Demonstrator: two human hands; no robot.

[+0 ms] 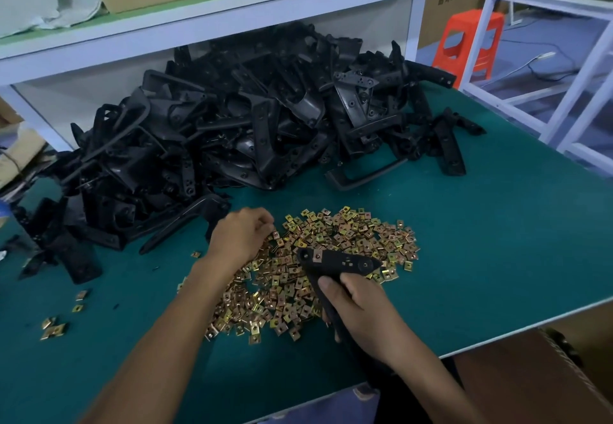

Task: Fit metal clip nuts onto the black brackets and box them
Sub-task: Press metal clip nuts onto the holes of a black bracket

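Head view: a black bracket (338, 263) is held above the near right part of a spread of clip nuts (358, 234) on the green tabletop (481, 241). The bracket is a flat, matt black plastic piece with a pointed far end. One brass-coloured clip nut (317, 255) is seen fitted near its left end, and small square holes and a round hole are seen further right. Its stem is enclosed by the grip of the right hand (361, 307), fingers and thumb curled round it.

The left hand (243, 236) is placed at the far left edge of the spread, fingers curled down onto the nuts. Whether a nut is pinched in that grip cannot be told.

The loose nuts are small square plates, gold to bronze, each with a centre hole. A few strays (54, 326) are scattered well apart on the left.

A large heap of black brackets (232, 118) is piled behind the nuts, under a white-framed shelf (199, 25). Bare green surface is left to the right of the nuts, up to the tabletop's slanting right edge, and in front of the strays. Below the near right edge, a cardboard box (530, 384) is seen. An orange stool (471, 42) is seen beyond the far right corner.
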